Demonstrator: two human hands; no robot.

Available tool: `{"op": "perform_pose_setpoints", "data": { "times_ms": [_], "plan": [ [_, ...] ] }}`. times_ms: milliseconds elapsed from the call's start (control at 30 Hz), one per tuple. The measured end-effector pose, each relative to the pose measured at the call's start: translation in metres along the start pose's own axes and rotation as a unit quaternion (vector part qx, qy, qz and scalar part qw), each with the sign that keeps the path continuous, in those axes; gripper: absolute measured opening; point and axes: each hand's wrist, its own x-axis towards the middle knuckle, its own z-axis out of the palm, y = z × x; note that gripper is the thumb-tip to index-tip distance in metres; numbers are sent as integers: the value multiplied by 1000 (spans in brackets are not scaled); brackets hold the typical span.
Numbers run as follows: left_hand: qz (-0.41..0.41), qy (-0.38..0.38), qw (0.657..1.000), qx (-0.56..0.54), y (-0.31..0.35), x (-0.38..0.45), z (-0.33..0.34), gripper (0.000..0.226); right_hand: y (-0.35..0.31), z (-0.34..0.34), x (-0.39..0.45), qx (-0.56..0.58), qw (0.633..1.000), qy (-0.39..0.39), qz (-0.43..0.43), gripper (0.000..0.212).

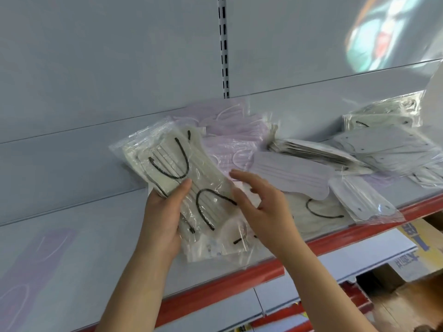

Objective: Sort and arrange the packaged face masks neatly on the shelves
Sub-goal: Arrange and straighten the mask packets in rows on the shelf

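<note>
Now sorting mask packs at the shelf (215, 281).
Left hand (163, 221) is gripping a cream mask pack (177, 168); right hand (261, 204) is hovering beside it, fingers spread apart.

cream mask packs (182, 178), black loops, clear bags | tilted, fanned | lilac packs (230, 149) behind on shelf (215, 279)

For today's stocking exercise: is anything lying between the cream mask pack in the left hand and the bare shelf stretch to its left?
Nothing visible. The left hand grips the cream mask pack with black ear loops above the shelf, whose left part lies bare. The lilac mask packs and the other piles lie to the right.
</note>
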Motion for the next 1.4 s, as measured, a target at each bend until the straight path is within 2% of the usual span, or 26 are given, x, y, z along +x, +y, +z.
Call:
{"op": "perform_pose_setpoints", "data": {
  "times_ms": [100, 167, 200, 233, 300, 333, 400, 567, 667, 767, 867, 933, 1033, 1100, 1133, 1200, 1267, 1333, 1400],
  "plan": [
    [19, 5, 1000, 1, 6, 0, -5, 24, 18, -24, 4, -34, 996, 64, 54, 36],
    [31, 12, 999, 3, 8, 2, -10, 22, 32, -45, 1, -116, 990, 53, 60, 36],
    [32, 13, 999, 5, 8, 2, -12, 24, 38, -54, -2, -177, 982, 8, 68, 45],
    [33, 10, 999, 8, 8, 2, -13, 26, 42, -60, -4, -237, 966, -63, 84, 63],
    [29, 7, 1000, 8, 5, 1, -15, 31, 48, -65, -8, -326, 919, -189, 118, 97],
    [27, 6, 1000, 6, 3, 0, -15, 32, 50, -64, -9, -346, 906, -212, 123, 102],
    [23, 1, 1000, -1, 0, 1, -16, 32, 54, -63, -10, -354, 910, -188, 107, 93],
    [37, 6, 999, -4, 3, 1, -22, 24, 57, -58, 3, -387, 914, -111, 56, 44],
    [61, 25, 998, -10, 13, 3, -31, 24, 60, -60, 7, -326, 941, -68, 55, 25],
    [94, 58, 994, -14, 21, 3, -40, 26, 54, -66, 7, -230, 971, 22, 61, 23],
    [115, 74, 991, -9, 20, 2, -40, 36, 42, -64, 12, -131, 983, 100, 77, 20],
    [111, 69, 991, -10, 15, -1, -31, 40, 31, -57, 17, -53, 985, 132, 99, 29],
    [89, 18, 996, 17, 0, -13, -10, 35, 8, -36, 23, 32, 980, 167, 108, 42],
    [68, -41, 996, 41, -8, -21, 6, 39, -10, -12, 25, 9, 982, 156, 104, 36],
    [52, -85, 995, 30, -10, -24, 12, 50, -17, 1, 25, 2, 987, 131, 92, 33],
    [33, -161, 986, -11, -14, -25, 22, 71, -30, 24, 18, 25, 995, 44, 83, 31],
    [49, -174, 984, -2, -12, -26, 27, 83, -36, 36, 6, 55, 994, -32, 90, 47],
    [57, -160, 985, 14, -12, -27, 26, 95, -36, 43, -2, 85, 993, -42, 74, 48],
    [58, -140, 988, 28, -12, -23, 22, 78, -32, 43, -4, 148, 986, -20, 70, 45]
  ]
}}
